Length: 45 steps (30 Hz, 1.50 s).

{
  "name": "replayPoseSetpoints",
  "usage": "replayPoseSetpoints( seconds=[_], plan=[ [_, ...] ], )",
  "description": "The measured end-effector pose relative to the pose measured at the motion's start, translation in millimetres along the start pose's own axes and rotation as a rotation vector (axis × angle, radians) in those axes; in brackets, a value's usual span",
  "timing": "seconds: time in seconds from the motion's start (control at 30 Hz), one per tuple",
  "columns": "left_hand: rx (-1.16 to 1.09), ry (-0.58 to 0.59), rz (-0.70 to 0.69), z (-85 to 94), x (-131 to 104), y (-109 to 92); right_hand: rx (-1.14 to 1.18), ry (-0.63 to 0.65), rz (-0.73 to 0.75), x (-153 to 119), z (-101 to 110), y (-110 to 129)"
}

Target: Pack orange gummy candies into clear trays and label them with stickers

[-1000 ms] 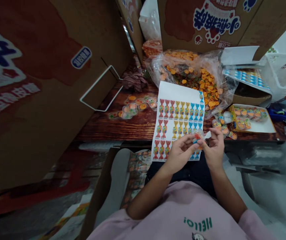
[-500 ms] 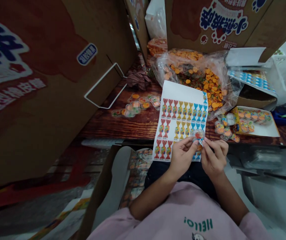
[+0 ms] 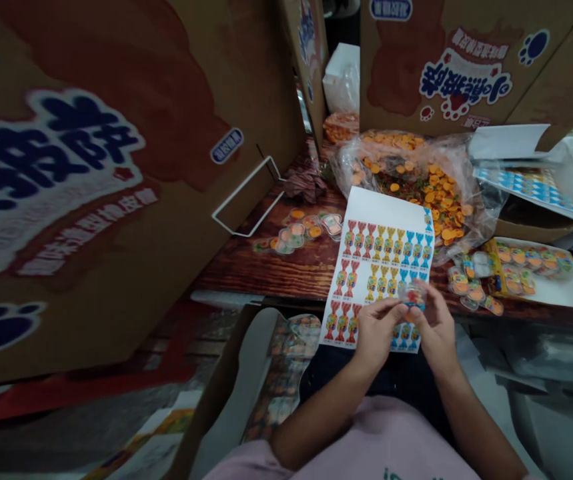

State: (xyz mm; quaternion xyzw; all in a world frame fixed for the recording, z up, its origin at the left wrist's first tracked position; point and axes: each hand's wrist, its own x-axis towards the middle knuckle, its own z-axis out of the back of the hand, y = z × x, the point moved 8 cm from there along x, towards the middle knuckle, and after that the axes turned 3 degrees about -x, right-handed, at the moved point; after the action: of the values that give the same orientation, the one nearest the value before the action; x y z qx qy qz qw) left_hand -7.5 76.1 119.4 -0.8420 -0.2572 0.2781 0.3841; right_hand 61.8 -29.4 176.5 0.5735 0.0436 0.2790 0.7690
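Both hands meet over the lower right of a white sticker sheet (image 3: 359, 265) printed with red, yellow and blue candy-shaped stickers. Between them is a small clear plastic case (image 3: 413, 293) with red, orange and blue showing. My left hand (image 3: 377, 328) pinches its lower left side. My right hand (image 3: 436, 327) wraps round its right side, thumb on the front. The sheet slopes from the table edge towards my lap, and part of it is hidden behind the hands.
Beyond the sheet lies an open plastic bag of orange pieces (image 3: 441, 193). Filled clear cases (image 3: 291, 235) lie left, more in a yellow-edged tray (image 3: 556, 280) at right. Large cartons (image 3: 176, 167) stand left and behind. A box of packed cases (image 3: 286, 360) is below the table.
The whole view has shifted, so things appear lower and further right. My right fingers have moved from a pinch at the case's front to around its right side, and the blue strip lies flatter.
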Motion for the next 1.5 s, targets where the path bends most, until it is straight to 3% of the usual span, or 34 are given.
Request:
replayPoseSetpoints(
  seconds=[0.07, 0.1, 0.17, 0.2, 0.3, 0.37, 0.43, 0.5, 0.57, 0.67, 0.73, 0.83, 0.9, 0.97, 1.07, 1.13, 1.2, 1.27, 1.33, 1.43, 1.5],
  plan=[
    [0.209, -0.037, -0.136, 17.5, 11, -8, 0.06, 0.049, -0.194, 4, -7, -25],
    [0.346, -0.061, -0.219, 30.0, 18, -17, 0.049, 0.006, -0.251, 8, 0, -36],
    [0.652, -0.144, -0.385, 63.3, 40, -46, -0.035, -0.186, -0.29, 22, 36, -56],
    [0.804, -0.208, -0.456, 83.4, 54, -64, -0.12, -0.269, -0.265, 33, 59, -64],
    [1.267, -0.492, -0.601, 144.3, 95, -124, -0.451, -0.321, -0.091, 74, 112, -81],
    [1.549, -0.554, -0.58, 170.3, 125, -146, -0.691, -0.332, 0.038, 94, 132, -85],
    [1.703, -0.508, -0.525, 184.7, 149, -151, -0.844, -0.405, 0.124, 106, 142, -81],
    [1.749, -0.466, -0.508, 189.7, 162, -147, -0.862, -0.457, 0.193, 116, 136, -71],
    [1.737, -0.476, -0.527, 190.6, 165, -143, -0.794, -0.388, 0.274, 138, 114, -61],
    [1.686, -0.499, -0.547, 191.6, 165, -144, -0.722, -0.099, 0.355, 192, 63, -58],
    [1.653, -0.503, -0.582, 189.9, 163, -154, -0.753, 0.152, 0.336, 232, 27, -69],
    [1.517, -0.497, -0.748, 171.5, 152, -176, -0.779, 0.306, 0.3, 277, -5, -87],
    [1.309, -0.393, -0.861, 142.3, 145, -181, -0.78, 0.351, 0.281, 292, -17, -98],
    [1.067, -0.193, -0.879, 98.0, 143, -170, -0.768, 0.372, 0.271, 296, -23, -104],
    [0.939, 0.18, -0.804, 7.2, 155, -128, -0.712, 0.329, 0.278, 291, -23, -100],
    [1.005, 0.266, -0.845, -44.2, 170, -106, -0.635, 0.28, 0.294, 286, -19, -92],
    [1.14, 0.291, -0.865, -79.6, 193, -90, -0.536, 0.236, 0.31, 282, -15, -86],
    [1.277, 0.31, -0.815, -99.0, 216, -78, -0.448, 0.166, 0.298, 280, -9, -84],
    [1.362, 0.305, -0.769, -107.3, 229, -71, -0.386, 0.09, 0.261, 278, -4, -87],
    [1.439, 0.279, -0.758, -112.7, 233, -72, -0.342, 0.055, 0.25, 272, 0, -90],
    [1.466, 0.267, -0.719, -112.8, 233, -75, -0.35, 0.091, 0.335, 265, -1, -85]
  ],
)
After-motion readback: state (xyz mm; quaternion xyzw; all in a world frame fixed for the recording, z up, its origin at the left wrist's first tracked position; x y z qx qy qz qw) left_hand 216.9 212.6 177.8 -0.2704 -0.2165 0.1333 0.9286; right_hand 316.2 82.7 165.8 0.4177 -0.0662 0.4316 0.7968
